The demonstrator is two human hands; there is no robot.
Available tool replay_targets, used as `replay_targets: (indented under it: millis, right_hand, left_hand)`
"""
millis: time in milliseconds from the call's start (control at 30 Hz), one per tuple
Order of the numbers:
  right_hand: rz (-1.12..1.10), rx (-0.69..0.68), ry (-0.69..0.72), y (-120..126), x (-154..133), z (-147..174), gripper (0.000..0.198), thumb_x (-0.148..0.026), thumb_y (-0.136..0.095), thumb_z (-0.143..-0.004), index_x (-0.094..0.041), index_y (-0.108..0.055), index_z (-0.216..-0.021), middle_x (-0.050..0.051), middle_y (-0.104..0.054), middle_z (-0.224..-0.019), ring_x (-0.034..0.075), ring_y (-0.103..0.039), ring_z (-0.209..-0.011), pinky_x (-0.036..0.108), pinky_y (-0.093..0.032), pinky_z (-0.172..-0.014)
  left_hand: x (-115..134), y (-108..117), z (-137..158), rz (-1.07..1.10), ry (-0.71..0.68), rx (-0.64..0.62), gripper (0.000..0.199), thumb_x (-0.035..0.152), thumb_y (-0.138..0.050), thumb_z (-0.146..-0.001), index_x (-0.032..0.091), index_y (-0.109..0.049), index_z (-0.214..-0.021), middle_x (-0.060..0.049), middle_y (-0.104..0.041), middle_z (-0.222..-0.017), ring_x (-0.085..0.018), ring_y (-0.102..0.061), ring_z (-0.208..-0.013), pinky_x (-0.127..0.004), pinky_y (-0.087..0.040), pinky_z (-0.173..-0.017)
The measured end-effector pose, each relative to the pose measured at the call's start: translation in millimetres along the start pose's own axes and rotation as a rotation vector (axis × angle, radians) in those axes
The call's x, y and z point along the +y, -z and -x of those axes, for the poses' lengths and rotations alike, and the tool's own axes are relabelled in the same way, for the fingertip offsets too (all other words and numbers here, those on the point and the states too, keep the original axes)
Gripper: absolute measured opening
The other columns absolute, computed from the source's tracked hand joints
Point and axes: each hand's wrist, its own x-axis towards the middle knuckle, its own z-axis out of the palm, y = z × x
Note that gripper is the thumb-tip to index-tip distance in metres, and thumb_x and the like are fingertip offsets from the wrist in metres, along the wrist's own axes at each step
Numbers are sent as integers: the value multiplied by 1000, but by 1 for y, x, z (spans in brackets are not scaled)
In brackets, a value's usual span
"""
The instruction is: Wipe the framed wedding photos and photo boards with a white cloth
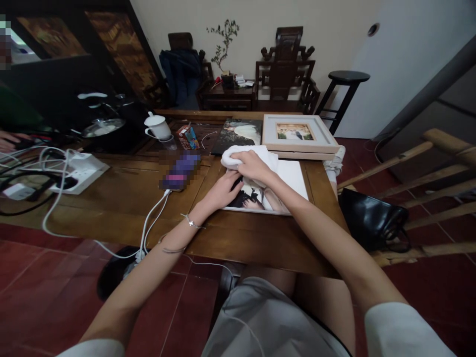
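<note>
My right hand (253, 166) is closed on a bunched white cloth (231, 154) and presses it near the upper left of a photo panel (277, 206). The panel lies flat on the table and shows a dark and pale picture with a white area at its right; my forearm and hands cover part of it. My left hand (225, 190) rests on the panel's left side with its fingers stretched out, just below the cloth. Behind the cloth lies a second photo panel (240, 136). To its right is a pale framed picture (323, 131).
A phone (180, 171) with a white cable lies left of my hands. Beyond it stand a lidded white cup (158, 128) and a small box (188, 136). A power strip (84, 171) with tangled cords is at left, near another person's hand (13, 140). A black bag (372, 218) is at right.
</note>
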Motion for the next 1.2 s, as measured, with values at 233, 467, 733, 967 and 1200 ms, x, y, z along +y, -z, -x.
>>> replay_targets:
  millis: [233, 467, 733, 967, 1200]
  right_hand:
    - [-106, -50, -162, 18, 0, 10, 25, -14, -50, -82, -16, -72, -94, 8, -73, -86, 22, -65, -75, 29, -45, -73]
    - [35, 49, -129, 42, 48, 67, 35, -7, -45, -74, -15, -74, -93, 11, -77, -103, 30, -68, -98, 34, -45, -88]
    - [289, 35, -204, 44, 64, 145, 47, -5, -43, -68, -16, -74, -103, 10, -78, -94, 31, -71, -92, 41, -48, -92]
    - [218, -64, -21, 35, 23, 220, 50, -4, -46, -64, -25, -73, -101, 11, -59, -145, 34, -56, -132, 57, -40, -112]
    - [148, -75, -26, 44, 28, 209, 50, -4, -44, -63, -28, -73, -96, 5, -69, -131, 33, -62, -125, 53, -46, -107]
  left_hand:
    - [-1, -1, 0, 15, -17, -2, 40, 28, -44, -101, 11, -58, -134, -18, -59, -141, -29, -54, -134, -47, -41, -116]
    - [-1, -1, 1, 28, 35, -33, 49, 34, -42, -102, 14, -50, -146, -14, -45, -156, -26, -38, -148, -48, -30, -123]
    - [4, 0, 2, 14, 69, -19, 50, 34, -41, -102, 11, -50, -146, -15, -45, -157, -27, -38, -148, -47, -30, -123]
    - [4, -1, 1, -1, 45, -25, 49, 32, -41, -102, 13, -50, -146, -14, -46, -155, -27, -39, -147, -48, -30, -123]
    - [3, 0, 1, -19, 39, -33, 48, 31, -42, -102, 15, -50, -146, -14, -46, -156, -28, -38, -148, -49, -30, -122]
